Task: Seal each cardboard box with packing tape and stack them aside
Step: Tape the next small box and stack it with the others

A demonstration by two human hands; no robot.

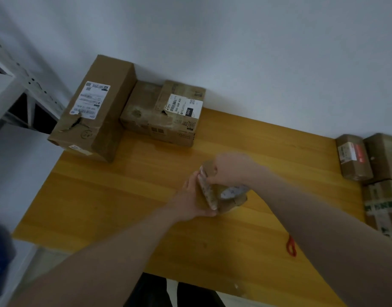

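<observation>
We see a small cardboard box [224, 196] between both hands: left hand [190, 199] cradles its side, right hand [231, 168] grips its top.

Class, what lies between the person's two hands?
In the head view, a small cardboard box lies between the left hand and right hand, both gripping it.

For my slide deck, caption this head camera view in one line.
Both hands, left hand and right hand, grip a small cardboard box over a wooden table.
</observation>
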